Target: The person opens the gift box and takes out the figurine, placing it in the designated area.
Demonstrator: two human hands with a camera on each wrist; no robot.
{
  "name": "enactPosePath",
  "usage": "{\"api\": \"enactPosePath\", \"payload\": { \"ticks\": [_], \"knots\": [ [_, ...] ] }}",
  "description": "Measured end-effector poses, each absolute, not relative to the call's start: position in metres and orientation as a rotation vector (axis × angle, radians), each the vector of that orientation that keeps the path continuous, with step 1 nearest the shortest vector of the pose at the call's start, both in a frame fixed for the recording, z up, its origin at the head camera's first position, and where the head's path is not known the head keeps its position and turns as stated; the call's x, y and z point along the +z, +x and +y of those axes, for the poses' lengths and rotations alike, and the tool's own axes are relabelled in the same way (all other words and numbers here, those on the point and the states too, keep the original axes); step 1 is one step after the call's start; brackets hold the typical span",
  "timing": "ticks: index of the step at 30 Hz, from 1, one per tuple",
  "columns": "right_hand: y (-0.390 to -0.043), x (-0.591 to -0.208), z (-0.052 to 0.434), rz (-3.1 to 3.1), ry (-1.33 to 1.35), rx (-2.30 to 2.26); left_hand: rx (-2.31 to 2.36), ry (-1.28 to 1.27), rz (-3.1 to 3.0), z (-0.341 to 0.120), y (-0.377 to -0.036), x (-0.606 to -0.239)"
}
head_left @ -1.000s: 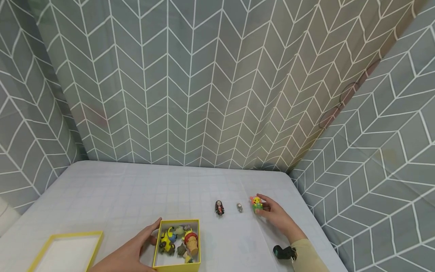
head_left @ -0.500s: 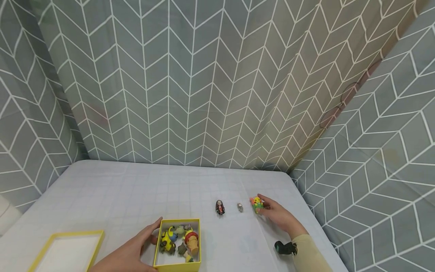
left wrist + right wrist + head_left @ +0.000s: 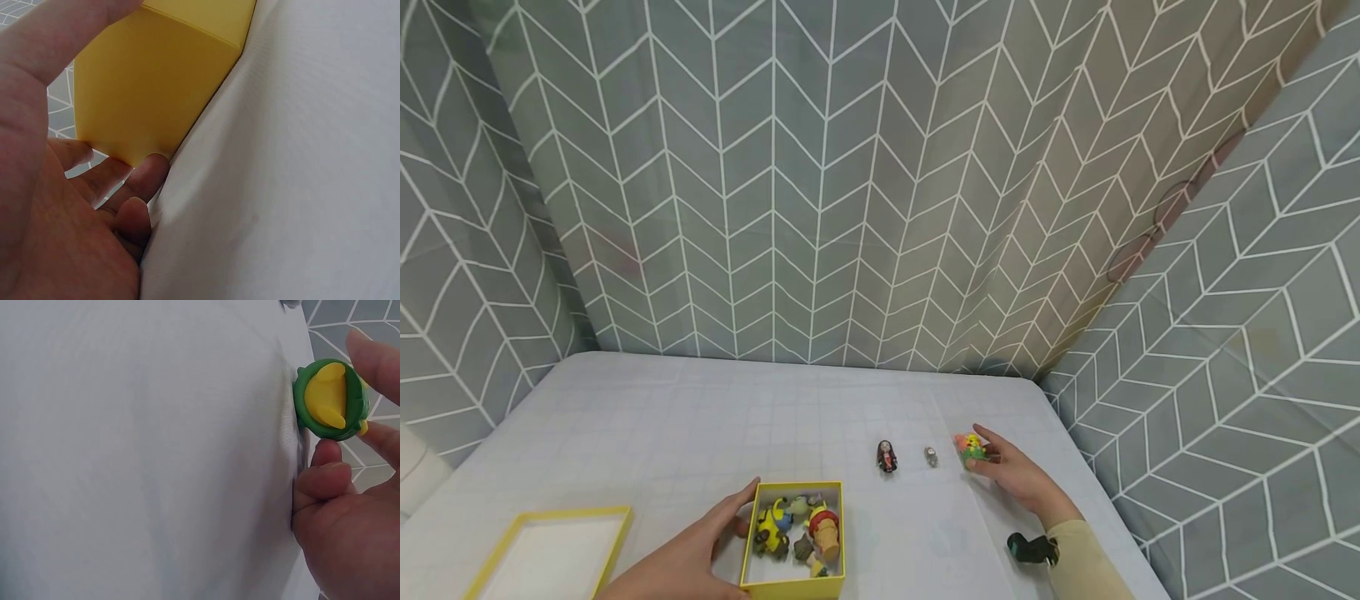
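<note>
The head camera is looking forward and down from above the table's (image 3: 647, 417) near edge, taking in the whole surface up to its far edge and the patterned curtain (image 3: 850, 183) rising behind and along the right edge. The left wrist camera is sitting very close beside the left hand (image 3: 56, 237), facing along the cloth toward the yellow box (image 3: 156, 81), which is filling the upper frame; the head view is showing the same box (image 3: 793, 537) near the near edge. The right wrist camera is sitting equally close by the right hand (image 3: 350, 519), facing the green-and-yellow figure (image 3: 330, 399), which the head view is showing (image 3: 972, 448) toward the right edge.
</note>
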State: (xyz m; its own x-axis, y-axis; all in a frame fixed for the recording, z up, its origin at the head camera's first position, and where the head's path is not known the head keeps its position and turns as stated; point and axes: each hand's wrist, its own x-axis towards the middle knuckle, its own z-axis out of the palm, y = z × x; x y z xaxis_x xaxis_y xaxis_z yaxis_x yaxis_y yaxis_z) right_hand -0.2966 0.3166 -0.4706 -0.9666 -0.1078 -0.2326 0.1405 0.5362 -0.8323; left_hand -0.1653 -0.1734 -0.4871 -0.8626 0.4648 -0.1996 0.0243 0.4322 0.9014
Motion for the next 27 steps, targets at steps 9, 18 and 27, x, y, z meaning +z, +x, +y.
{"api": "enactPosePath", "payload": {
  "ticks": [9, 18, 27],
  "knots": [
    [-0.295, -0.471, 0.319, 2.568, 0.034, -1.378, 1.460, 0.445, 2.217, -0.177, -0.164, -0.489],
    [-0.289, -0.449, 0.303, 2.772, 0.020, -1.352, 1.467, 0.445, 2.223, -0.176, -0.164, -0.489],
    [-0.270, -0.429, 0.252, 2.696, -0.217, -1.509, 1.514, 0.432, 2.182, -0.175, -0.162, -0.488]
  ]
}}
